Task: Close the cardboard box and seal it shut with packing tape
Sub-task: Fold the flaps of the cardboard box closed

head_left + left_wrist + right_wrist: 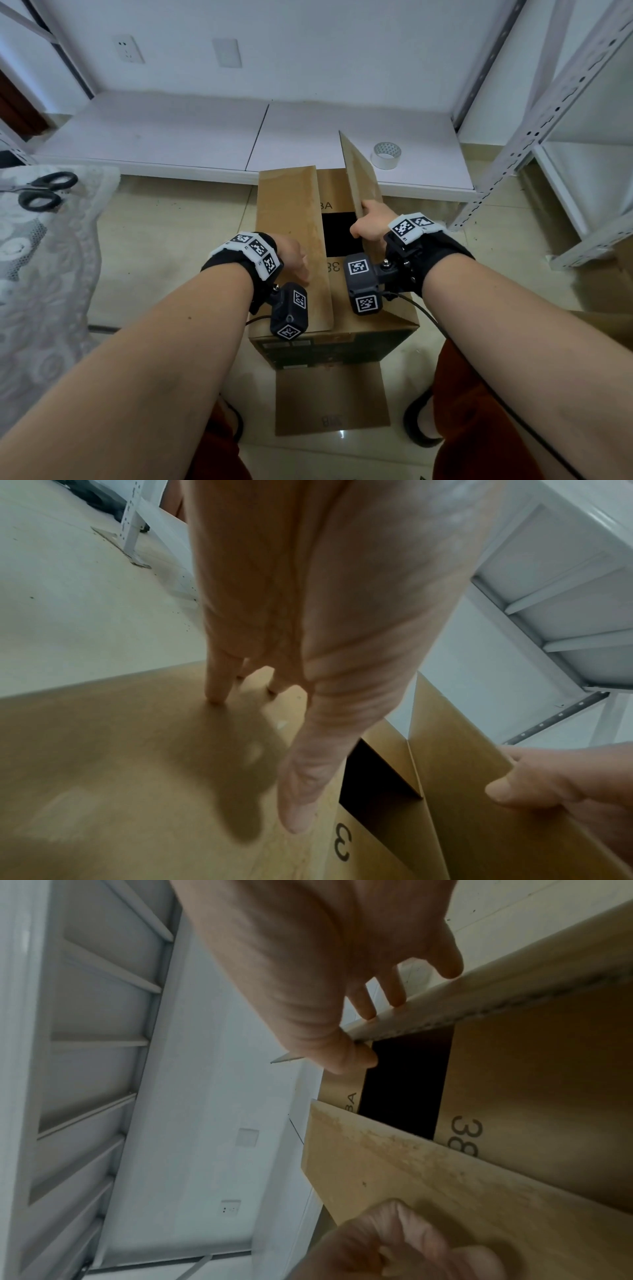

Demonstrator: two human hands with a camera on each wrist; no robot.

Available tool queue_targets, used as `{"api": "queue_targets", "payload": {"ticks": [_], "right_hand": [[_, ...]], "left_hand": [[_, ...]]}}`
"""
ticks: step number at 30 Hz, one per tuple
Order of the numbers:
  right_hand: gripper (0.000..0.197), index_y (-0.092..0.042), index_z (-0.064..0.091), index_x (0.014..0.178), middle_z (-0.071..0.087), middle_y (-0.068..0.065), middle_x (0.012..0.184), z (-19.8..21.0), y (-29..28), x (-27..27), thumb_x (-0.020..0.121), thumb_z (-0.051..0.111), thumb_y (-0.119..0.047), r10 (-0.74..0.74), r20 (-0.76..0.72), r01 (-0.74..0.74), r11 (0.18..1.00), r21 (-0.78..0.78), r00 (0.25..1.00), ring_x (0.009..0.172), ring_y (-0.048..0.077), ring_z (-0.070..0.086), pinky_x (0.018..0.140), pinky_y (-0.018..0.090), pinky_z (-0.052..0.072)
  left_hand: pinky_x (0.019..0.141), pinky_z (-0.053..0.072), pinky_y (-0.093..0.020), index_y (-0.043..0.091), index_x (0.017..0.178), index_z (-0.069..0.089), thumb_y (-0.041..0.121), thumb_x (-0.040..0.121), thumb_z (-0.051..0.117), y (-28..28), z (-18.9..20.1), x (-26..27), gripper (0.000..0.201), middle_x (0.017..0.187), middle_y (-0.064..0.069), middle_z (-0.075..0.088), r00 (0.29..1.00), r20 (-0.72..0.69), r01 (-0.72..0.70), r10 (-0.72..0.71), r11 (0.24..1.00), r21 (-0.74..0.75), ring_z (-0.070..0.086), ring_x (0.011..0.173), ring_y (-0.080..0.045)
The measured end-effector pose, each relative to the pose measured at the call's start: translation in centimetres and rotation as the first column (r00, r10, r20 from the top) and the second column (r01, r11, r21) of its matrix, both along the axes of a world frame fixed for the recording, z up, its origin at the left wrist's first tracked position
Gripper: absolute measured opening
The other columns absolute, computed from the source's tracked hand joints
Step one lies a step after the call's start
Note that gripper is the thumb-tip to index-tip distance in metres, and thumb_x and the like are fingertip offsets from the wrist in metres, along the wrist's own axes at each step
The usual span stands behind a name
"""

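Box flap (359, 171) between right fingers (363, 1056)

The cardboard box (334, 329) was set at frame centre (on the floor); a tape roll (387, 155) lay upper right behind it, scissors (42, 191) far left.

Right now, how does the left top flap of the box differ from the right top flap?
The left flap lies folded down flat over the cardboard box; the right flap stands nearly upright. The left hand presses on the left flap with straight fingers, while the right hand grips the right flap's edge between thumb and fingers. Both are plain brown cardboard, with a dark gap open between them.
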State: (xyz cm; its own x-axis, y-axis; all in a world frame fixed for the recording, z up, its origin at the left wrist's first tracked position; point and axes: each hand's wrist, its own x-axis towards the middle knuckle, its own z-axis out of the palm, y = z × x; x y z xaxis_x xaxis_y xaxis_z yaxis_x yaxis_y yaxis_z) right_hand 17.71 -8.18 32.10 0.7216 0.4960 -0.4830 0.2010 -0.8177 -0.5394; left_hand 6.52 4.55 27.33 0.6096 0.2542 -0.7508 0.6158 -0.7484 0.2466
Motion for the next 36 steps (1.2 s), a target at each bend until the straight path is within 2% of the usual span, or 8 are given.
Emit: {"api": "queue_targets", "payload": {"ticks": [4, 8, 13, 17, 20, 27, 31, 36], "right_hand": [[0.061, -0.018, 0.044, 0.134, 0.053, 0.011, 0.127, -0.5, 0.3, -0.3, 0.076, 0.062, -0.017, 0.048, 0.062, -0.043, 0.996, -0.077, 0.997, 0.109, 0.032, 0.054, 0.092, 0.042, 0.050], [0.076, -0.023, 0.031, 0.145, 0.035, 0.011, 0.145, -1.2, 0.2, -0.7, 0.076, 0.063, -0.023, 0.083, 0.076, -0.071, 0.987, -0.144, 0.994, 0.128, 0.033, 0.039, 0.099, 0.042, 0.040], [0.085, -0.033, 0.019, 0.150, 0.020, 0.013, 0.148, -1.7, -0.1, -1.4, 0.077, 0.064, -0.031, 0.112, 0.070, -0.097, 0.977, -0.192, 0.991, 0.132, 0.039, 0.030, 0.106, 0.049, 0.034], [0.075, -0.033, 0.025, 0.145, 0.024, 0.010, 0.145, -2.1, -0.4, -1.9, 0.081, 0.063, -0.037, 0.169, 0.105, -0.139, 0.960, -0.242, 0.980, 0.132, 0.037, 0.028, 0.103, 0.046, 0.031], [0.074, -0.031, 0.027, 0.144, 0.025, 0.010, 0.144, -2.4, -0.4, -2.3, 0.080, 0.065, -0.036, 0.183, 0.107, -0.152, 0.957, -0.247, 0.977, 0.131, 0.036, 0.027, 0.100, 0.046, 0.032], [0.069, -0.033, 0.029, 0.145, 0.023, 0.010, 0.146, -2.9, -0.4, -2.5, 0.084, 0.061, -0.038, 0.211, 0.087, -0.181, 0.946, -0.270, 0.974, 0.133, 0.034, 0.024, 0.102, 0.046, 0.031], [0.062, -0.032, 0.032, 0.144, 0.023, 0.010, 0.146, -3.4, -0.3, -2.5, 0.088, 0.057, -0.037, 0.192, 0.099, -0.163, 0.955, -0.248, 0.976, 0.133, 0.034, 0.023, 0.103, 0.047, 0.030], [0.063, -0.031, 0.032, 0.143, 0.027, 0.011, 0.144, -4.2, -0.2, -2.1, 0.088, 0.060, -0.043, 0.118, 0.170, -0.082, 0.976, -0.202, 0.978, 0.132, 0.033, 0.026, 0.103, 0.048, 0.032]], "left_hand": [[0.097, 0.046, -0.038, 0.017, 0.086, 0.061, 0.041, 0.081, 0.073, 0.3, -0.2, -0.1, 0.027, 0.092, -0.002, 0.066, 1.000, 0.006, -0.022, 0.022, 1.000, -0.002, 0.060, 0.097, -0.023], [0.090, 0.046, -0.035, 0.016, 0.086, 0.064, 0.041, 0.081, 0.073, 0.4, -0.3, -0.1, 0.028, 0.082, -0.001, 0.064, 0.997, 0.009, -0.073, 0.073, 0.996, -0.044, 0.057, 0.082, -0.019], [0.084, 0.047, -0.032, 0.014, 0.099, 0.065, 0.048, 0.080, 0.072, 0.5, -0.3, -0.4, 0.040, 0.084, 0.003, 0.061, 0.992, 0.029, -0.125, 0.127, 0.991, -0.057, 0.058, 0.086, -0.018], [0.078, 0.043, -0.030, 0.020, 0.075, 0.060, 0.052, 0.085, 0.064, 0.1, 0.4, -0.4, 0.034, 0.078, 0.002, 0.060, 0.992, 0.029, -0.122, 0.123, 0.992, -0.029, 0.055, 0.083, -0.018], [0.079, 0.043, -0.031, 0.021, 0.073, 0.058, 0.053, 0.087, 0.061, -0.1, 0.7, -0.4, 0.036, 0.078, 0.001, 0.059, 0.993, 0.026, -0.119, 0.119, 0.993, -0.007, 0.054, 0.080, -0.017], [0.084, 0.041, -0.030, 0.017, 0.089, 0.062, 0.044, 0.093, 0.057, -0.7, 1.8, -0.6, 0.027, 0.093, 0.000, 0.061, 0.992, 0.019, -0.121, 0.122, 0.992, -0.035, 0.055, 0.093, -0.019], [0.092, 0.041, -0.033, 0.012, 0.116, 0.060, 0.048, 0.092, 0.057, -1.2, 2.2, -0.6, 0.044, 0.121, 0.001, 0.059, 0.988, 0.019, -0.154, 0.153, 0.988, 0.023, 0.055, 0.112, -0.023], [0.109, 0.035, -0.045, 0.026, 0.136, 0.048, 0.050, 0.084, 0.066, -1.7, 1.3, -0.4, 0.060, 0.141, -0.011, 0.037, 0.900, 0.201, -0.413, 0.387, 0.905, 0.103, 0.037, 0.130, -0.032]]}}
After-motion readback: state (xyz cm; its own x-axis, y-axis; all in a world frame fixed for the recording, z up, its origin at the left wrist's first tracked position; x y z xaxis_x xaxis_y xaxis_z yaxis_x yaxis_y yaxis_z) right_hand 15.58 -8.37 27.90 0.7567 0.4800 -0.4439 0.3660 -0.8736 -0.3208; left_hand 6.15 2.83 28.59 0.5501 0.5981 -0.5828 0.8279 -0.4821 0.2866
